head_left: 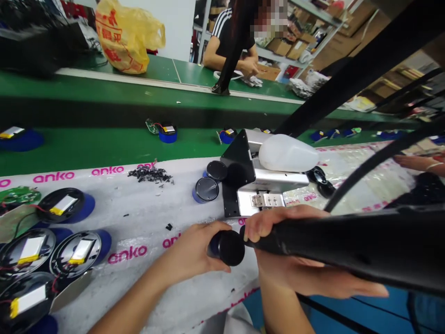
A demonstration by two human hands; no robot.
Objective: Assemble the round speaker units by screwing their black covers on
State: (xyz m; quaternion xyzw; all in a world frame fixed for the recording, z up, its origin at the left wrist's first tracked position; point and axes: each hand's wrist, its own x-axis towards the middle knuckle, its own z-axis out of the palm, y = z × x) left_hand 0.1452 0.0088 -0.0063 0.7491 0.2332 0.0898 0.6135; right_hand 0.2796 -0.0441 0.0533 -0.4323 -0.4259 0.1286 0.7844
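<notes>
My left hand (196,250) is wrapped round a small dark blue cylinder with a black round end (232,248), held tilted over the white covered bench. Close by on its right is my right hand (274,236), curled at the narrow tip of a long black tube-shaped object (347,246). That object hides part of the right palm, and its kind does not show. Just beyond the hands stands a metal device with black side plates (239,176), a whitish rounded bottle (288,152) lying on it. Two blue cylinders with black tops (206,189) sit against its left side.
Several blue round housings with batteries (81,250) crowd the left. A heap of small black pieces (149,174) lies behind. More housings (168,133) rest on the green surface. Dark poles (333,69) cross the view. A yellow bag (121,37) and a person (225,41) are beyond.
</notes>
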